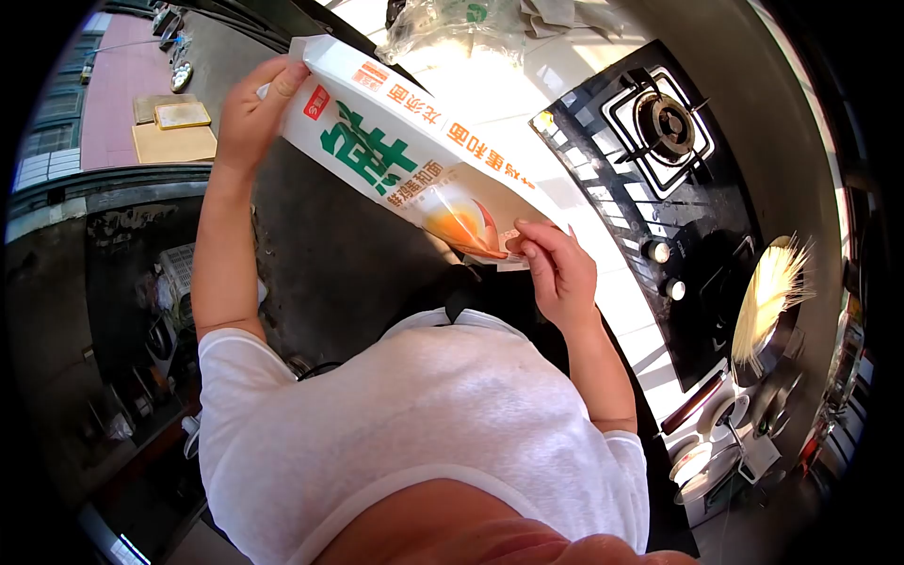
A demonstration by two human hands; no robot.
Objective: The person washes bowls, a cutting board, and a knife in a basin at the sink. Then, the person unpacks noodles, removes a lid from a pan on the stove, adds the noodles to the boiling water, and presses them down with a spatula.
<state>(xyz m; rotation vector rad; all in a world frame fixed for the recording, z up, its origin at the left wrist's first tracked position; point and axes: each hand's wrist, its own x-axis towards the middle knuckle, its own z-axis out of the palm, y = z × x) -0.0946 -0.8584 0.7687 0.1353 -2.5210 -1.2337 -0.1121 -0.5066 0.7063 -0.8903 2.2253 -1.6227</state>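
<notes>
A long white noodle package [377, 141] with green and orange lettering and an egg picture is stretched out in front of my chest. Its upper left end is gripped by my left hand [254, 113], thumb on the front. At the lower right end, my right hand [562, 273] pinches the package's edge between thumb and fingers. To the right, a bundle of dry noodles [767, 301] stands fanned out in a dark pan [774, 353] on the black gas stove [697, 254]. What is inside the package cannot be seen.
An open burner [667, 125] is on the far part of the stove. A crumpled clear plastic bag [461, 33] lies on the white tiled counter [626, 301]. Lids and dishes [702, 461] sit at the lower right, close to the pan's wooden handle [695, 403].
</notes>
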